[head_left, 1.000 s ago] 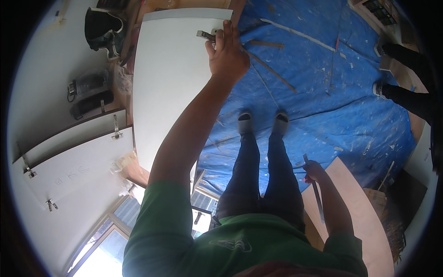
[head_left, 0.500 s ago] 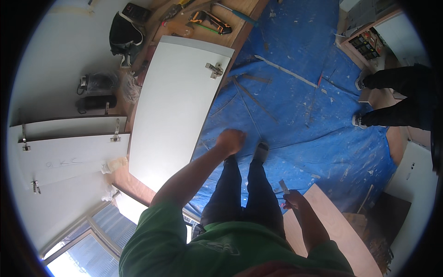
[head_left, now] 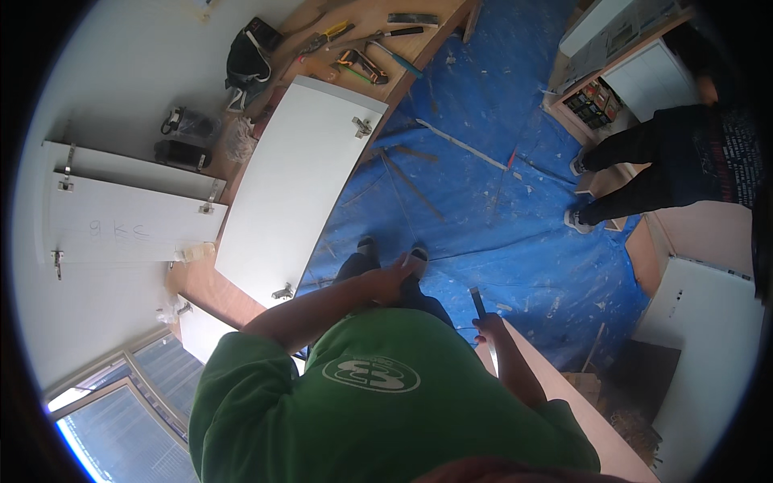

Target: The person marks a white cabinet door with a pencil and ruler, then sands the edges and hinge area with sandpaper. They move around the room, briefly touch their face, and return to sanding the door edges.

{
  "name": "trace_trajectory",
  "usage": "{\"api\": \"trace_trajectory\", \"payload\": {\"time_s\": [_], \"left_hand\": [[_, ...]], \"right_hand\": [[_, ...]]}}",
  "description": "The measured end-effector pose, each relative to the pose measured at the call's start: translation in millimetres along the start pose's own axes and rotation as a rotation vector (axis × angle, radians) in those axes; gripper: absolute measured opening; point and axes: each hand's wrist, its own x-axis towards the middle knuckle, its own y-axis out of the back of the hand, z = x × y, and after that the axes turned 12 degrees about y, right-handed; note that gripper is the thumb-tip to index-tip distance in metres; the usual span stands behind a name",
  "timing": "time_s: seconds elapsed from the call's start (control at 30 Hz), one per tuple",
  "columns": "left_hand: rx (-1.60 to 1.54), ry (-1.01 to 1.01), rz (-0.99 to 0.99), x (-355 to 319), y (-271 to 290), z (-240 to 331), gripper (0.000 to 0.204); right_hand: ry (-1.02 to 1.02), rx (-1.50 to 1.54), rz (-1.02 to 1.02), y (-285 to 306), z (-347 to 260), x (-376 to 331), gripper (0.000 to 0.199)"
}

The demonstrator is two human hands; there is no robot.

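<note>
My left hand (head_left: 390,282) hangs in front of my belly, its fingers loosely stretched and holding nothing that I can see. Lower right, my right hand (head_left: 488,327) is closed round a long flat strip (head_left: 478,303), dark above the fist and paler below it; its exact kind does not show. A white door panel (head_left: 298,185) with metal hinges lies on the wooden worktop (head_left: 193,282), left of my left hand and apart from it. Beside my right hand is a pale wooden board (head_left: 555,386).
A utility knife (head_left: 361,66), a hammer (head_left: 394,60) and other tools lie on the worktop's far end. More white panels (head_left: 129,217) lean at the left wall. Blue sheeting (head_left: 451,193) covers the floor. Another person (head_left: 684,153) stands at the right near cabinets.
My view has shifted, bringing more of my green shirt into sight. My left hand has drawn in toward my body. The strip stays in my right hand; the other person now leans more into view.
</note>
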Motion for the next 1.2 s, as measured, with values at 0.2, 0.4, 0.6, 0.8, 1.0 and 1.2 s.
{"api": "trace_trajectory", "payload": {"time_s": [0.2, 0.4, 0.6, 0.8, 1.0, 1.2], "left_hand": [[-0.138, 0.226, -0.367, -51.1, 68.4, 7.4, 0.069], [-1.284, 0.086, -0.382, -51.2, 126.7, -18.0, 0.067], [-0.719, 0.084, 0.178, 14.7, 158.9, -62.6, 0.052], [-0.512, 0.156, 0.259, 15.5, 237.5, -62.5, 0.052], [-0.576, 0.344, 0.578, 12.0, 244.8, -96.7, 0.047], [-0.916, 0.634, 0.652, 27.3, 154.5, -101.2, 0.044]], "right_hand": [[0.106, 0.303, -0.093, 44.7, -40.2, -25.9, 0.024], [0.282, -0.029, 0.014, 58.4, -38.3, -2.1, 0.017], [0.118, -0.151, 0.078, 97.2, -184.6, -16.4, 0.033], [0.127, -0.168, 0.191, 148.8, -286.9, 13.0, 0.020], [0.409, -0.223, 0.289, 184.7, -397.8, 68.7, 0.010], [1.082, -0.782, 0.341, 216.0, -558.0, 138.1, 0.016]]}}
